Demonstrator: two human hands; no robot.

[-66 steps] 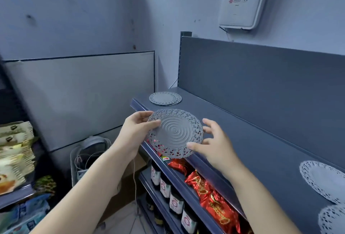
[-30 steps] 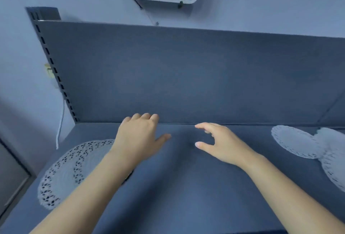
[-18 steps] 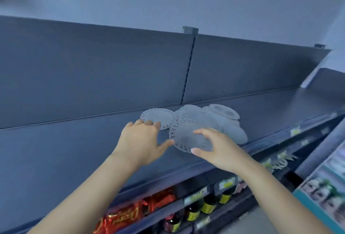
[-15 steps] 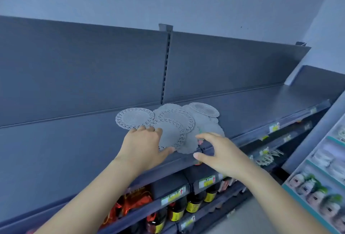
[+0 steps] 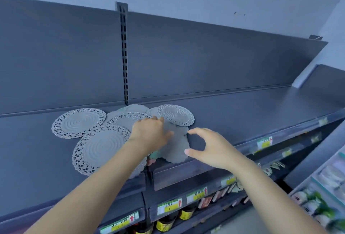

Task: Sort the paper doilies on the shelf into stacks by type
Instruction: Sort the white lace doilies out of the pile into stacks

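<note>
Left hand (image 5: 151, 134) rests flat-fingered on overlapping pale paper doilies (image 5: 100, 148), probably steadying them. Right hand (image 5: 211, 149), fingers curved but empty, hovers beside the plain scalloped doily (image 5: 177, 152)

Dark shelf (image 5: 242, 114) — overlapping paper doilies (image 5: 78, 122), perhaps seven.

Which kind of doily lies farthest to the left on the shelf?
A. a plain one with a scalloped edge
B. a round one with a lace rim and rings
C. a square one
B: the leftmost doily is round, with a pierced lace rim and raised rings; the scalloped doily lies further right, partly covered by the left hand.
</note>
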